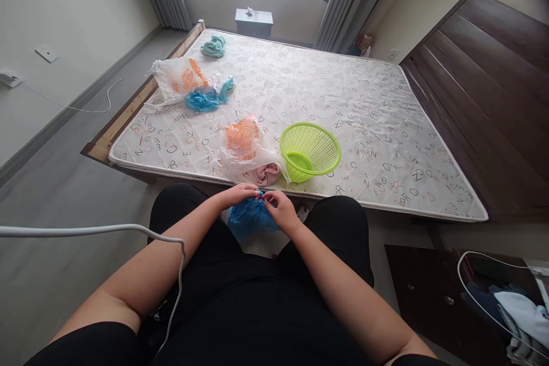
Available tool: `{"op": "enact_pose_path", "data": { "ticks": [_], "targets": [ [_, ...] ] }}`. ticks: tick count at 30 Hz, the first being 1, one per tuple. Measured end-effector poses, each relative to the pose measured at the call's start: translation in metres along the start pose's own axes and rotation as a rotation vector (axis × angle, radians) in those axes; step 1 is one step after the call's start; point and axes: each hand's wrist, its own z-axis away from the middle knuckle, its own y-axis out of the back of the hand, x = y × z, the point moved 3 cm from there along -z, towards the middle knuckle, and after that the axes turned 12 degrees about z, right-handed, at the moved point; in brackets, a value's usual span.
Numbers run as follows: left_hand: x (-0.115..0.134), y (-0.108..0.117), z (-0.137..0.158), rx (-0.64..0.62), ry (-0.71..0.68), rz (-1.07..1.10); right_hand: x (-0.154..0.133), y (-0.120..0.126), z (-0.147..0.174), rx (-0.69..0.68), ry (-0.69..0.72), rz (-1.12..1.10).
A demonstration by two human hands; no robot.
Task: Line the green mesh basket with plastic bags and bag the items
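I sit facing a bare letter-printed mattress [300, 91] below a curtained window. Over my lap, my left hand [240, 194] and right hand [281, 209] pinch a crumpled blue plastic bag [249, 220].

The blue plastic bag [249, 220] is thin, glossy and crumpled into a soft bundle. It hangs just below the near edge of the mattress, between the person's knees, well apart from the floor. Its top is gathered into a bunched neck, pinched from both sides by 2 hands. The lower part bulges outward in loose, wrinkled folds, partly see-through.
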Motion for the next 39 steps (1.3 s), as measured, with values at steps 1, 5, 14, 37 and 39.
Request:
{"op": "enact_pose_path", "data": {
  "ticks": [1,5,14,37,39],
  "targets": [
    [0.0003,0.0003,-0.0001,0.008,-0.003,0.001,0.0,-0.0001,0.0001,-0.001,-0.001,0.0],
    [0.0011,0.0009,0.0002,0.022,0.009,0.0,0.001,-0.0012,0.0008,-0.007,-0.016,-0.001],
    [0.0027,-0.0017,0.0004,-0.003,0.006,-0.042,0.0014,-0.0032,0.0013,-0.009,-0.022,0.001],
    [0.0004,-0.0042,0.0027,-0.036,0.01,-0.12,0.0046,-0.0087,-0.0008,-0.048,-0.016,0.027],
    [0.0009,-0.0047,0.0027,-0.035,-0.003,-0.132,0.0035,-0.0088,-0.0011,-0.065,-0.012,0.03]
  ]
}}
